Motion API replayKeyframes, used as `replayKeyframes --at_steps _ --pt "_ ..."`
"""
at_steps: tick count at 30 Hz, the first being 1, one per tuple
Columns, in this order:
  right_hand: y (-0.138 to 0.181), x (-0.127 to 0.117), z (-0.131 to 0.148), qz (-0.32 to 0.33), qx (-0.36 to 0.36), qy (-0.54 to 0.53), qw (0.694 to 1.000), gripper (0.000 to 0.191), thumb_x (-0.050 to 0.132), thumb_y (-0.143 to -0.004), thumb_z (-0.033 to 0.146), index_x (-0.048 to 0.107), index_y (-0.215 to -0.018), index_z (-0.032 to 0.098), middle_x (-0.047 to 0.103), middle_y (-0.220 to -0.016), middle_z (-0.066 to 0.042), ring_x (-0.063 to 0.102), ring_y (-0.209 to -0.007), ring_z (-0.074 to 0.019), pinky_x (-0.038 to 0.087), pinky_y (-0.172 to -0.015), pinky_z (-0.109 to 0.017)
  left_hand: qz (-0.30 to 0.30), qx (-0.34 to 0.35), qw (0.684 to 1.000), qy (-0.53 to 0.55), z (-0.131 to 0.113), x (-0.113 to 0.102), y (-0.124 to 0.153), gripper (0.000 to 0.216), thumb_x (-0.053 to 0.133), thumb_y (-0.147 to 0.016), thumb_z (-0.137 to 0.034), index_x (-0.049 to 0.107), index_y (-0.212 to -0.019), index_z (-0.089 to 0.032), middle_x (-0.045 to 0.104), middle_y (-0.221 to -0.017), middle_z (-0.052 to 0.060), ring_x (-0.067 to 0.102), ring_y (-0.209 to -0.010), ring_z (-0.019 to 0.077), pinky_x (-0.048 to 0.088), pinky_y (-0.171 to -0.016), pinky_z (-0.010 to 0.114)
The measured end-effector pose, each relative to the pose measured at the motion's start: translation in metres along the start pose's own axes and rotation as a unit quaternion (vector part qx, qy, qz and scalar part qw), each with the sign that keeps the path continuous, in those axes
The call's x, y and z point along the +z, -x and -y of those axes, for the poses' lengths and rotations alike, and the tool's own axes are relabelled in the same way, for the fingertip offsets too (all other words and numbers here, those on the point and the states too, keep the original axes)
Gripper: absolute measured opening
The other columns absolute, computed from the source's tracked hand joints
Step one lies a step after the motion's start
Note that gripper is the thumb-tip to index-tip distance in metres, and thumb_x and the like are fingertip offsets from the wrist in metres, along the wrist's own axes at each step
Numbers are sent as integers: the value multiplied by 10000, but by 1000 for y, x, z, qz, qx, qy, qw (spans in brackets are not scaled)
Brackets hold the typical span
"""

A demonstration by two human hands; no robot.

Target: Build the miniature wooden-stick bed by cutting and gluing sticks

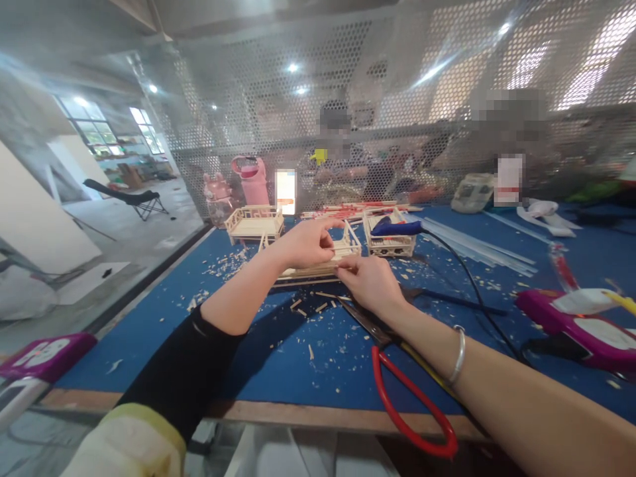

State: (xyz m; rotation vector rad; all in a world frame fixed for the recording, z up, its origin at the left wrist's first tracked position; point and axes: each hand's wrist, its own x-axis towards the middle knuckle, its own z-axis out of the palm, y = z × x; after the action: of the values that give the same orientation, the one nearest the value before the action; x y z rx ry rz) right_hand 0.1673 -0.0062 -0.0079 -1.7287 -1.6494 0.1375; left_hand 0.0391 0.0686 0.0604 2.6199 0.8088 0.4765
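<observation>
Both hands are at a small pale wooden model (pixel 293 273), a bench- or bed-like frame of thin sticks. My left hand (pixel 307 244) reaches over its top, with the index finger stretched toward the right-hand posts and the other fingers curled onto the model. At the front edge, my right hand (pixel 373 281) has its thumb and fingertips pinched together against the sticks; any small piece between them is hidden. Under my right wrist lie scissors with red handles (pixel 397 411), their dark blades pointing toward the model.
Similar wooden models stand behind left (pixel 254 225) and right (pixel 390 246). A blue corded tool (pixel 397 228) rests on the right one. Clear sticks (pixel 477 245), wood scraps and a purple-and-white device (pixel 586 324) lie rightward. Behind are a phone (pixel 286 192), pink bottle (pixel 252 180) and mesh screen (pixel 278 106).
</observation>
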Motion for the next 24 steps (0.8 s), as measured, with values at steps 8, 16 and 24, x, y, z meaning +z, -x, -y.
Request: replayKeyframes --at_steps 8,16,24 --pt "-2 -10 2 -4 -19 29 999 250 484 -794 295 718 -847 227 708 -724 -42 625 -687 -179 407 -628 -269 23 -26 998 -57 -10 -7 9 656 524 -603 -127 486 -1258 -125 640 -1007 102 582 -882 204 432 -773 294" --pt "70 -78 0 141 -104 165 971 385 622 -665 474 685 -962 237 692 -952 -111 639 -750 -267 488 -589 -370 71 -45 988 -129 2 -13 17 696 590 -619 -187 450 -1300 -175 630 -1074 109 585 -899 239 417 -757 309" --pt "132 -51 -68 94 -251 238 933 441 407 -817 240 545 -1230 313 559 -1268 -40 559 -1103 -253 505 -808 -414 123 -37 976 -173 11 -7 9 676 609 -668 -235 420 -1315 -190 678 -977 72 583 -799 198 385 -677 274"
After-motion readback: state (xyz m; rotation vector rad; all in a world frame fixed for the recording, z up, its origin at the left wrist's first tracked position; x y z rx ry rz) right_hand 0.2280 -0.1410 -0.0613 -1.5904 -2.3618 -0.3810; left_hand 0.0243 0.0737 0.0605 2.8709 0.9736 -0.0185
